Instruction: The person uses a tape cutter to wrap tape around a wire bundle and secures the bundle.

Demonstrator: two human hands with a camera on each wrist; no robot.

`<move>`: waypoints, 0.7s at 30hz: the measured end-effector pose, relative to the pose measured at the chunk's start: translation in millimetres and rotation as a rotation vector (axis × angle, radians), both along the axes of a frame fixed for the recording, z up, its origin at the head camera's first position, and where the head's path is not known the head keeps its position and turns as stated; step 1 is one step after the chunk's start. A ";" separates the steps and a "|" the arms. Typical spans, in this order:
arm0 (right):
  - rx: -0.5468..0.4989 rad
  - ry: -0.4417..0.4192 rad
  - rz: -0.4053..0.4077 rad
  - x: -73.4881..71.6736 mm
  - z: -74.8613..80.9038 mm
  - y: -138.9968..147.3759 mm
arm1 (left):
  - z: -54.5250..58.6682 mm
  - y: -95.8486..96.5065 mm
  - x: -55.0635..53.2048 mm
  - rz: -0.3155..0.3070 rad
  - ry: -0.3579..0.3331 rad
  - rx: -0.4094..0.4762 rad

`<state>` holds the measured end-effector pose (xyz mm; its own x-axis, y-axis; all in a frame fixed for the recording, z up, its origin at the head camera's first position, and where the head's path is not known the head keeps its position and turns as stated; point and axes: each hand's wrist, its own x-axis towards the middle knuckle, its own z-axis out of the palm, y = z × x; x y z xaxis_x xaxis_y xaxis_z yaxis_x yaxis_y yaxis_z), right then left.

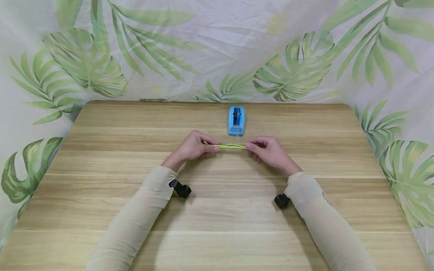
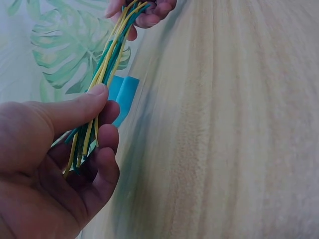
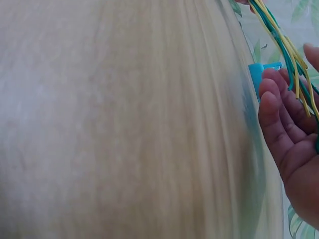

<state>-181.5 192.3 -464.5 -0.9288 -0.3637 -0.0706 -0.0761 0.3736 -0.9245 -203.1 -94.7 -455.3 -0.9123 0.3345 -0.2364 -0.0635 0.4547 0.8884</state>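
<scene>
A bundle of thin yellow and green strands that look like wires (image 1: 232, 146) stretches level between the two hands, over the far half of the table. My left hand (image 1: 197, 146) pinches its left end; in the left wrist view the thumb (image 2: 97, 92) presses the strands against the curled fingers, and loose ends stick out below. My right hand (image 1: 269, 152) holds the other end between thumb and fingers. In the right wrist view several strand ends (image 3: 298, 82) lie across that palm, partly cut off by the frame. Just beyond the bundle stands a blue tape dispenser (image 1: 236, 130).
The wood-grain table (image 1: 210, 238) has its far edge close behind the dispenser. A pale cloth with green leaves (image 1: 223, 40) hangs behind and at both sides. Black wrist cameras (image 1: 181, 189) stick out inward from both sleeves.
</scene>
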 end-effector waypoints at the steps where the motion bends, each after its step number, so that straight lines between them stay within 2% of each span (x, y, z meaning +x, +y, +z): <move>1: -0.009 -0.016 0.006 -0.4 -0.3 0.0 | -0.2 0.1 0.0 0.001 0.006 -0.002; 11: -0.049 -0.104 0.034 -2.2 -0.1 0.5 | -1.3 1.1 0.8 0.010 0.056 0.008; 21: -0.051 -0.095 0.012 -2.8 -0.5 -0.7 | -3.1 3.1 -0.2 -0.019 0.126 -0.019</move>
